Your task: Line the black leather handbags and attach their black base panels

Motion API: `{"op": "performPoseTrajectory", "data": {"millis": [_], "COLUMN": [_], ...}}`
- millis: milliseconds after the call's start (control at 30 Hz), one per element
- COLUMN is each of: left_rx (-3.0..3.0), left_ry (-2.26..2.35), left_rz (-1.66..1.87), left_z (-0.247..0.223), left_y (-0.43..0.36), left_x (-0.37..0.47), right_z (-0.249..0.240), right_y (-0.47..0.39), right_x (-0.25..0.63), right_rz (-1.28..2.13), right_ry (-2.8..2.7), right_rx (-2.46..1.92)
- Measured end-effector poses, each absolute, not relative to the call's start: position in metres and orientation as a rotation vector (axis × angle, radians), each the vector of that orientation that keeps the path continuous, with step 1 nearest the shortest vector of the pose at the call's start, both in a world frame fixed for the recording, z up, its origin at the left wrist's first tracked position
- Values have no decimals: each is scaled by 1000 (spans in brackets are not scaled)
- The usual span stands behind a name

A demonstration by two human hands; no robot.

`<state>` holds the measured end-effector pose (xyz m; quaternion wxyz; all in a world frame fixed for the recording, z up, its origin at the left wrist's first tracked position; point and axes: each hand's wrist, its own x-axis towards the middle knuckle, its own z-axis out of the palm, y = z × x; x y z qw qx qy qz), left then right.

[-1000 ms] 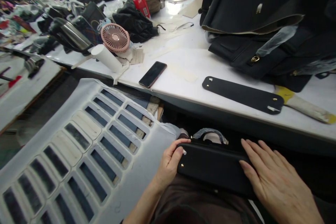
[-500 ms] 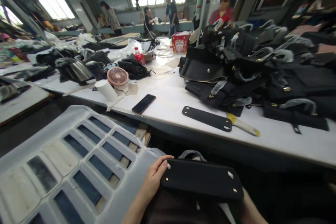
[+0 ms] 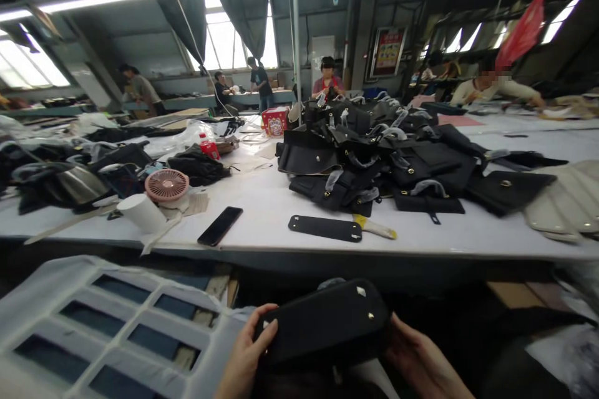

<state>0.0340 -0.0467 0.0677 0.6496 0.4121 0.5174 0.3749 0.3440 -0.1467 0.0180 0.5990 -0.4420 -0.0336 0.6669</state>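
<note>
A black bag is held low in front of me, its flat studded base facing up. My left hand grips the bag's left end, thumb on the base near a small white tab. At the other end my right hand is closed around the bag's side, with its fingertips partly hidden behind it. Beyond the bag, a loose black strip with studs lies on the white table, touching a yellow-and-white tool. A phone rests left of the strip.
Black bags are piled on the table's right half. Towards the left stand a pink fan, a white roll and a steel kettle. A white slotted rack is at lower left. Several people are farther back.
The view has swung right, bringing in more of the table and another person. The bag has tilted, its right end higher, and my right hand now shows more beside it.
</note>
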Motion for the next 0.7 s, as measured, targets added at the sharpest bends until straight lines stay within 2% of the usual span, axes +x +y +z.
{"op": "performPoseTrajectory", "data": {"millis": [167,400,700], "left_rx": [918,866,932], "left_ry": [1176,1222,1193], "left_rz": [804,846,820], "left_z": [80,78,56], "left_y": [-49,-51,-42], "left_x": [35,39,27], "right_z": [4,-10,-27], "right_y": [-162,-145,-148], "right_x": [321,293,299], "right_rz": [1531,1439,1523], "right_ry": [-122,-279,-107], "right_rx": [-783,-833,-811]}}
